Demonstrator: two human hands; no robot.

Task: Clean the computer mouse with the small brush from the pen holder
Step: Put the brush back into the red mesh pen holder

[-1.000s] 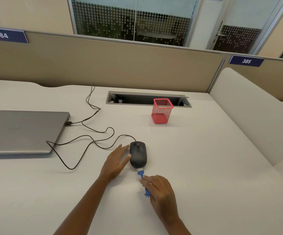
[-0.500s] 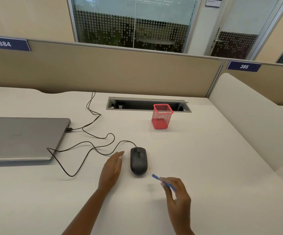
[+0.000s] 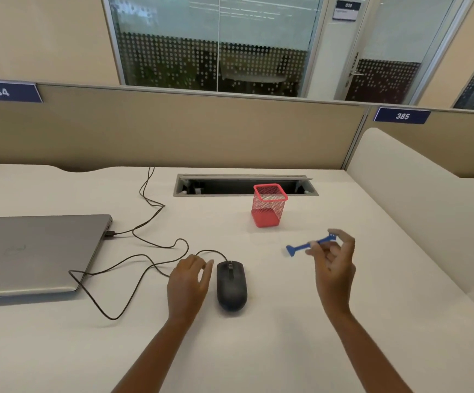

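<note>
Above the desk (image 3: 343, 321) now, right hand (image 3: 333, 268) fingers pinching the blue brush (image 3: 309, 245), farther from the mouse (image 3: 231, 285) than before.

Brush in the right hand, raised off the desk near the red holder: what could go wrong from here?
1. The brush is pinched only at its far end by the right hand, fingers loose; it could slip and drop.
2. The pen holder is light mesh and stands alone; a clumsy drop-in might tip it.
3. The left hand lies beside the mouse, next to its looped cable; pulling back could snag it.
</note>
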